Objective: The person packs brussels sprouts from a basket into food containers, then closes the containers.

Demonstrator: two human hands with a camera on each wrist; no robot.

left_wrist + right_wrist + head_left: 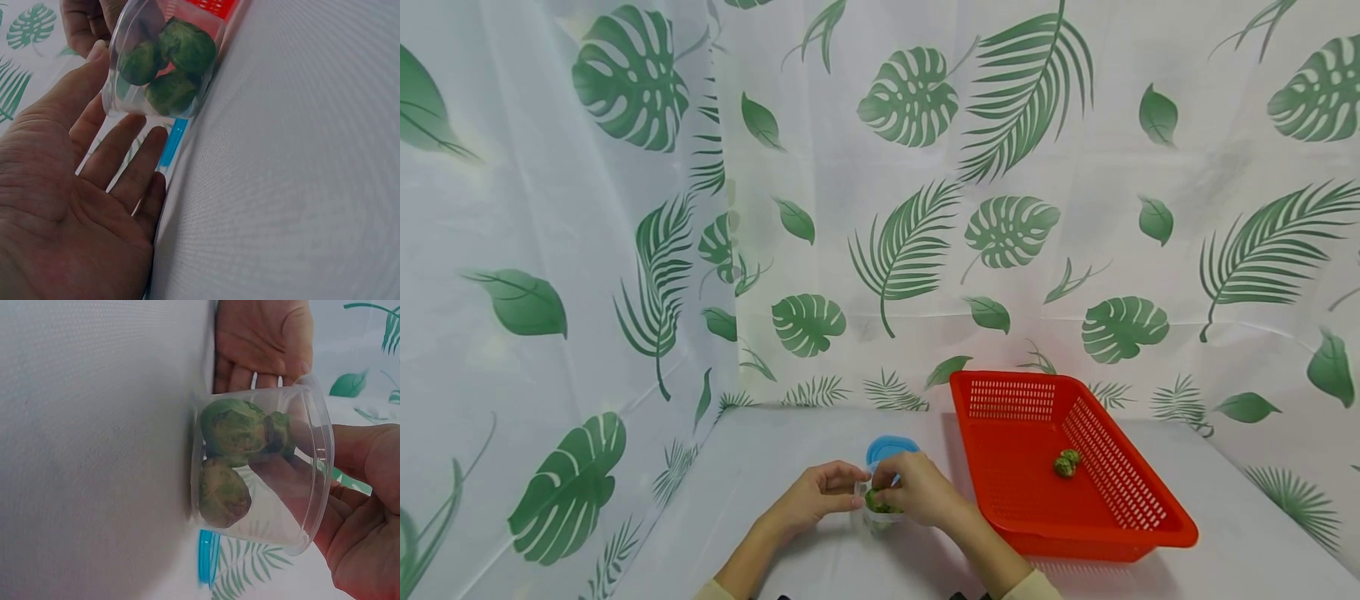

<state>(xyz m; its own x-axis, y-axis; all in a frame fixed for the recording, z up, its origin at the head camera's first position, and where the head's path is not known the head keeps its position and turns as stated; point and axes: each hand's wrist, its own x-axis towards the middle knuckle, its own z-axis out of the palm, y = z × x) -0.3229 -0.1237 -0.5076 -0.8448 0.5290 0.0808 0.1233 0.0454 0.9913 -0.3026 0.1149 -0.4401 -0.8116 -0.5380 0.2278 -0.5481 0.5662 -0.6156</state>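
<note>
On the table stands a clear plastic tub [883, 518] with Brussels sprouts inside; two sprouts [234, 427] lie at its bottom. My right hand [921, 492] reaches over the rim, and its thumb and fingers pinch a smaller Brussels sprout [280, 433] inside the tub. On the left side, my left hand [812, 502] touches the tub with its thumb near the rim, its fingers [115, 153] extended and loosely spread. Just behind the tub lies a round blue lid [891, 448], partly hidden by the right hand in the head view.
To the right sits a red perforated plastic basket [1011, 492], holding a few Brussels sprouts [1065, 463]. White table covering [760, 442] runs beneath everything. Leaf-patterned curtains [910, 250] enclose the back and the left side.
</note>
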